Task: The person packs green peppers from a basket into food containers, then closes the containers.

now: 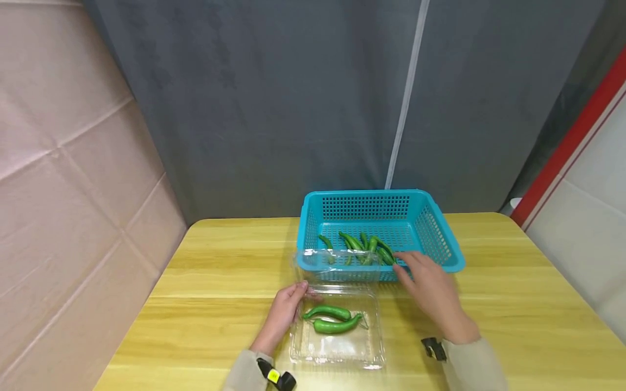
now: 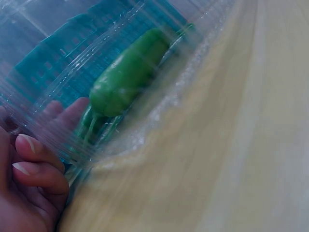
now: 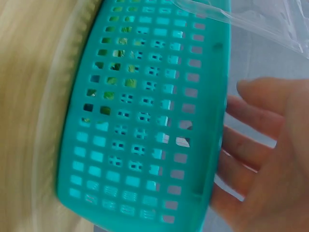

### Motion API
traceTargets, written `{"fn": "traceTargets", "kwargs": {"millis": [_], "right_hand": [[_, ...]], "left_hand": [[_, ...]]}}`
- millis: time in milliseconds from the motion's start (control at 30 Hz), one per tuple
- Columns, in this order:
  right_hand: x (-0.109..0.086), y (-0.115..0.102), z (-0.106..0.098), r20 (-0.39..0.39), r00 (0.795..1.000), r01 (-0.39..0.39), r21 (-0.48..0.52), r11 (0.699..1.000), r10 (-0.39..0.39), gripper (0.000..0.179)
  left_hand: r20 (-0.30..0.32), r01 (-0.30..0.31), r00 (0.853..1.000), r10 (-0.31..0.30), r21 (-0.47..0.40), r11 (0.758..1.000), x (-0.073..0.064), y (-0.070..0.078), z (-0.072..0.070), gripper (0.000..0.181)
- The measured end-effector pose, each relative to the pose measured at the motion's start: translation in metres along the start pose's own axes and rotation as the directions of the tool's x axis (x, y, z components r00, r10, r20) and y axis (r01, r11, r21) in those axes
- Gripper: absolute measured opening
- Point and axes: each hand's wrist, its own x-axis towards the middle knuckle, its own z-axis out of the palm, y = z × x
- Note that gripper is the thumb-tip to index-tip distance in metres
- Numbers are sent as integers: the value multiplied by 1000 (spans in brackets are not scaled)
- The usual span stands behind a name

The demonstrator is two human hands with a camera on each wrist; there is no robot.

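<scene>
Left hand [image 1: 285,310] is pinching the box [image 1: 337,348], right hand [image 1: 435,290] is hanging spread by peppers [image 1: 373,244] — if bumped, the lid [image 1: 337,275] could be falling.

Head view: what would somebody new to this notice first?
Probably the bright blue plastic basket at the far side of the wood-grain table, with green chili peppers inside. Next, two more chilies in the open clear plastic container nearer the person, held at its left side by the left hand. The right hand is at the basket's near rim.
</scene>
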Motion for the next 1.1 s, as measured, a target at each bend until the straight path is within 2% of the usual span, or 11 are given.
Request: {"fn": "traceTargets", "kwargs": {"millis": [200,400,633,800,900,967,1100], "right_hand": [[4,0,6,2,999,-46,-34,998,47,31],[16,-1,5,97,990,-96,-32,995,99,35],[32,-5,6,255,958,-136,5,991,130,38],[48,-3,13,296,948,-124,14,992,114,39],[57,-1,16,319,941,-129,26,991,114,43],[61,-1,18,346,931,-137,40,990,115,44],[69,-1,20,407,907,-144,51,988,111,47]], "left_hand": [[0,-2,1000,2,3,1000,0,1,-1,45],[7,2,1000,-2,7,1000,0,-1,-1,45],[13,12,1000,-12,3,1000,-2,4,-2,43],[36,2,999,-1,-29,1000,-9,23,-3,39],[46,-12,999,13,-36,999,-12,29,-3,38],[49,-11,999,13,-42,999,-11,28,-2,37],[35,1,999,0,-30,1000,-4,14,-1,40]]}}
